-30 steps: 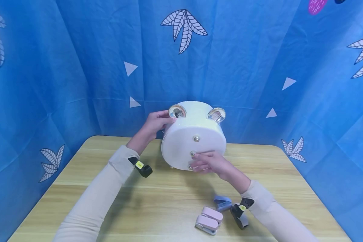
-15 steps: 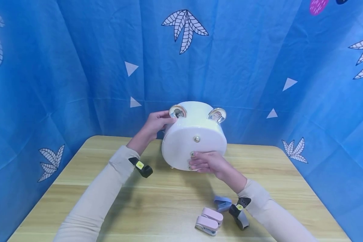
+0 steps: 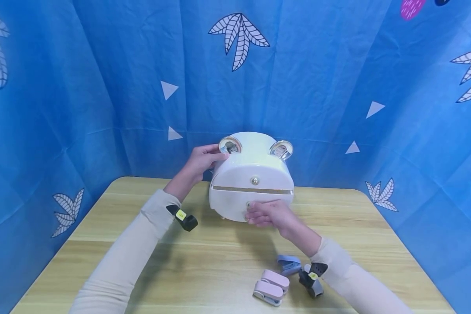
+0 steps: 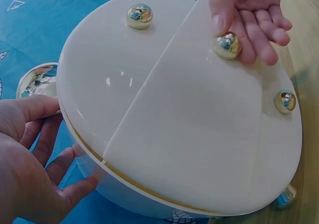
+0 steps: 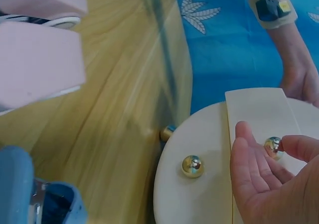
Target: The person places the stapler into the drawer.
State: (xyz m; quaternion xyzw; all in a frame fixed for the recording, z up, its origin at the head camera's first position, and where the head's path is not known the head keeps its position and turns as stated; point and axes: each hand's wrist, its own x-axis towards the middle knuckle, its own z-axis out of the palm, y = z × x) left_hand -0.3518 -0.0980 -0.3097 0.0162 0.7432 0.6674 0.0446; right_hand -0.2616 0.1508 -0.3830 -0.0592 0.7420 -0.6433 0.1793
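Pinching gold knob (image 4: 229, 46) with right hand (image 3: 271, 214); touching white case (image 3: 255, 150) (with drawer (image 4: 184, 109) ajar) with left hand (image 3: 202, 160), loosely spread.

**No Wording Can Be Read**

No text, brand or number is legible; only two small markings come close. A yellow label (image 3: 180, 214) is fixed to the black device (image 3: 189, 223) on the left wrist, behind the fingers of the left hand (image 3: 200, 161), on the side toward the elbow. A second yellow label (image 3: 313, 275) is on the black device (image 3: 307, 280) of the right wrist, well behind the fingers of the right hand (image 3: 272, 213), near the cuff (image 3: 329, 253). Both bear dark marks too small to make out. The right wrist view shows the left one again, well past the right fingertips, equally unreadable.
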